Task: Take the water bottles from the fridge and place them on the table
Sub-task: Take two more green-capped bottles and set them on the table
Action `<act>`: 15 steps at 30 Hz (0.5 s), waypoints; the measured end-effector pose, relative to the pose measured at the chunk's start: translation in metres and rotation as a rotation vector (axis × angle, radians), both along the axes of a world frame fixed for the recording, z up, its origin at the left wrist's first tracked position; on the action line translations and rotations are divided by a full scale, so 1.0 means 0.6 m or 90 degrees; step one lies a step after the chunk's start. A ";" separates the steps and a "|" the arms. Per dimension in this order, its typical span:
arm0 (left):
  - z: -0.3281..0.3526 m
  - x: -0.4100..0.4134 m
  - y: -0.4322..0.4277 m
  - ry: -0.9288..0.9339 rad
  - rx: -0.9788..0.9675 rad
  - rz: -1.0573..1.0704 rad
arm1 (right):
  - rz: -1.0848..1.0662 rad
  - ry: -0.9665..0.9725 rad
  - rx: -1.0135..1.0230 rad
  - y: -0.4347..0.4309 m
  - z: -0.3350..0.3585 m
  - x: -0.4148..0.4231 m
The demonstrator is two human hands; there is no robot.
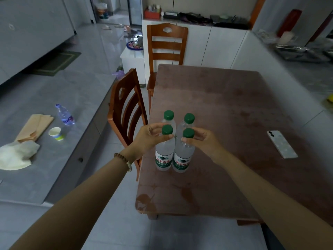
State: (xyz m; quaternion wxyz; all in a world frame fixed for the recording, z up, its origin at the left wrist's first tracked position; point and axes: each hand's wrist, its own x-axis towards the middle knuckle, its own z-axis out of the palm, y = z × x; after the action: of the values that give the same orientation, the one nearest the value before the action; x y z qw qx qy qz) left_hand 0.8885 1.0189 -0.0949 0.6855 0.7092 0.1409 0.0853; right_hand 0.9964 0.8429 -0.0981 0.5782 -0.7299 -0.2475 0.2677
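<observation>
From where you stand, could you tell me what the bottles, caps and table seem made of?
Bottles: clear plastic, apparently; you see through them. Caps: opaque green plastic, fairly matte. Table: probably wood with a glossy varnish or cover; reddish-brown, with sheen near its front edge.

Table (225, 98) as datum: four bottles upright in a two-by-two block by its left edge, near-left bottle (164, 156) and near-right bottle (182, 157) in front, far pair (169, 114) just behind. Left hand (151, 136) pinches the near-left bottle at the neck and right hand (201, 141) does the same on the near-right bottle, while phone (282, 144) lies flat on the table, well right of the block. One chair (126, 105) at the table's left side, second chair (166, 44) at its far end, cabinet (216, 44) behind that, low counter (72, 159) left of the table.
</observation>
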 end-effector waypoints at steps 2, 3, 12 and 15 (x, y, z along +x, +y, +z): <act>0.003 -0.001 0.002 0.009 0.016 -0.006 | 0.006 -0.003 -0.005 -0.001 0.003 -0.002; 0.005 -0.002 0.002 0.015 0.025 -0.010 | 0.007 -0.002 -0.007 -0.003 0.004 -0.003; 0.019 -0.010 -0.004 0.031 0.168 -0.006 | -0.019 -0.015 -0.016 -0.006 0.005 -0.016; 0.021 -0.016 -0.007 0.040 0.218 -0.006 | -0.030 -0.028 -0.020 -0.007 0.007 -0.021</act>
State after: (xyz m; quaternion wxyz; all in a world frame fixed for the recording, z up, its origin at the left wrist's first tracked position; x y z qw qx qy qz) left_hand 0.8790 1.0144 -0.0826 0.5505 0.8184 0.1424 0.0826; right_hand 0.9839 0.8385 -0.0940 0.5675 -0.7501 -0.2385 0.2417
